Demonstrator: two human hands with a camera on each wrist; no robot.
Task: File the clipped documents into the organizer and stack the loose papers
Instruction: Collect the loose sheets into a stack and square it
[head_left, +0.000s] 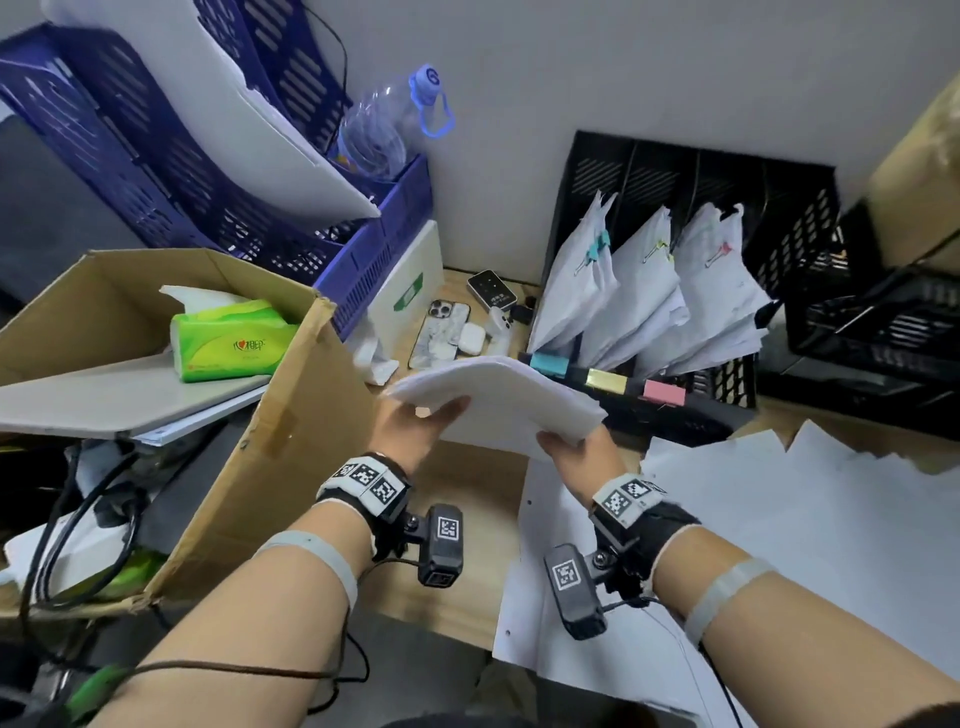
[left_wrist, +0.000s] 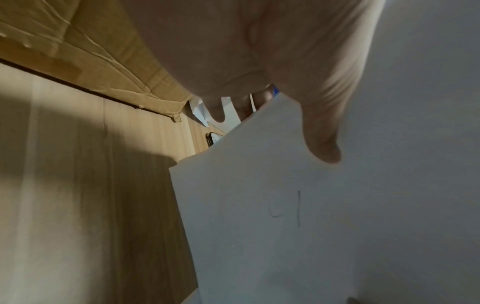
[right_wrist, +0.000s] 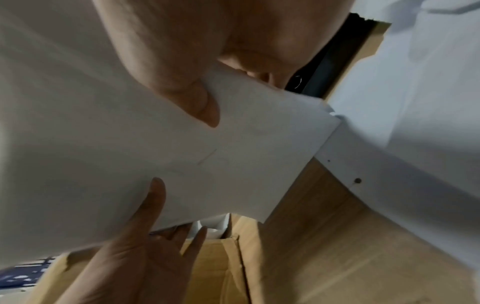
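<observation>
Both hands hold a stack of loose white papers (head_left: 498, 400) in the air above the desk, in front of the black organizer (head_left: 691, 166). My left hand (head_left: 415, 426) grips its left edge, thumb (left_wrist: 322, 144) on top and fingers underneath. At the near right corner my right hand (head_left: 576, 452) pinches the stack (right_wrist: 182, 154) with its thumb (right_wrist: 200, 102) on the sheet. Three clipped documents stand in the organizer, with a teal clip (head_left: 597, 254), a yellow clip (head_left: 657, 249) and a pink clip (head_left: 719, 254). More loose sheets (head_left: 779, 519) lie spread on the desk at right.
An open cardboard box (head_left: 291, 415) holding a green tissue pack (head_left: 228, 343) stands close at left. Behind it is a blue organizer (head_left: 156, 156) and a water bottle (head_left: 384, 124). A phone (head_left: 439, 332) and small devices lie near the wall. Black mesh trays (head_left: 872, 322) sit at right.
</observation>
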